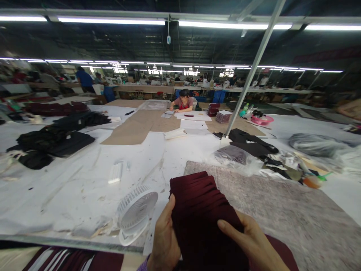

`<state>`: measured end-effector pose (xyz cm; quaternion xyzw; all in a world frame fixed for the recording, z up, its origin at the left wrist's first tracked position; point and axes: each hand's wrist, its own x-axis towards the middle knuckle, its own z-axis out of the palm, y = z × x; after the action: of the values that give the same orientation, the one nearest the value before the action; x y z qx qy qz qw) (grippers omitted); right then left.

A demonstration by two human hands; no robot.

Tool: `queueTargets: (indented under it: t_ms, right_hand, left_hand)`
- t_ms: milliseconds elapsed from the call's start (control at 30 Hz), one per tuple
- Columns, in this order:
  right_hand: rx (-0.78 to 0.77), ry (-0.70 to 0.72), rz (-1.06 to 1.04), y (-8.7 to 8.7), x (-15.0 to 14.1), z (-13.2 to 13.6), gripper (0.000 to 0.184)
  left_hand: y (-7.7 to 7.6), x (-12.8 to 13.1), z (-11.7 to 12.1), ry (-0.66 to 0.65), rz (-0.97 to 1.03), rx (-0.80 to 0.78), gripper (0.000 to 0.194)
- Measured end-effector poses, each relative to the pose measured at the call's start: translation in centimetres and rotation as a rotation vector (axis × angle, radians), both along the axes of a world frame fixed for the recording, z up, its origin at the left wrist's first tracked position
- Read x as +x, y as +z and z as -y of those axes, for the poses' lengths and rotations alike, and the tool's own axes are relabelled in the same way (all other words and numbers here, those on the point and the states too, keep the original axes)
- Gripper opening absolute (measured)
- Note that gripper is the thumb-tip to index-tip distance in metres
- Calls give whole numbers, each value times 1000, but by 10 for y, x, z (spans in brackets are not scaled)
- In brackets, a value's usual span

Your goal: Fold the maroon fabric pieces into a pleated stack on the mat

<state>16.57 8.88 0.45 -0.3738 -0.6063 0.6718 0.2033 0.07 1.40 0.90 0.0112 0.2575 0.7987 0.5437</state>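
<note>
Maroon cloth stack [201, 214] lies gripped between left fingers [169, 207] and right fingers [246, 221] (right thumb [226, 228] atop).

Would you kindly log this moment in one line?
left hand: holds maroon cloth stack | right hand: holds it, thumb on top | nearby: white fan, grey mat

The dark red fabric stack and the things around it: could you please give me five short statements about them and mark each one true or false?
1. The left hand and the right hand both touch the dark red fabric stack. True.
2. The white fan is to the right of the stack. False: it is to the left.
3. The pink basin is right of the grey pole. True.
4. The right hand holds the pink basin. False: it holds the stack.
5. Dark fabric lies at the left. True.
</note>
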Motion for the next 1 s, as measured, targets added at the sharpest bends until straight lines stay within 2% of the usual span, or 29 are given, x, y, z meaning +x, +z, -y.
queueTargets:
  t_ms: [100,200,300,400,467,600,667,700,800,900,1000]
  right_hand:
    - [-17,-39,14,-1,-2,-1,21]
    - [-27,-60,17,3,-6,0,24]
    - [-18,-52,-18,6,-10,0,28]
    - [58,-11,-21,4,-12,-1,28]
    - [215,-8,21,1,-12,-5,24]
    - [812,-199,67,7,-10,-14,21]
    - [1020,-167,39,17,-10,-18,28]
    - [1064,-112,28,21,-11,-20,32]
    - [988,9,57,31,-13,-26,39]
    - [741,-9,117,29,-15,-29,40]
    - [464,-34,82,19,-14,-26,41]
  left_hand:
    - [-1,0,0,39,-78,33,41]
    - [-5,1,4,-12,-209,74,50]
    - [-10,1,7,-39,-419,-30,66]
    - [-13,-1,7,-26,-499,-160,64]
    - [-13,-2,6,-33,-482,-166,63]
    - [-13,-4,5,-118,-497,-158,56]
    - [-14,-4,6,-172,-522,-135,48]
    - [-14,-3,6,-190,-537,-119,44]
    - [-16,-3,8,-237,-565,-86,37]
    - [-20,-7,9,-292,-553,-103,42]
    - [-24,-11,7,-234,-541,-136,54]
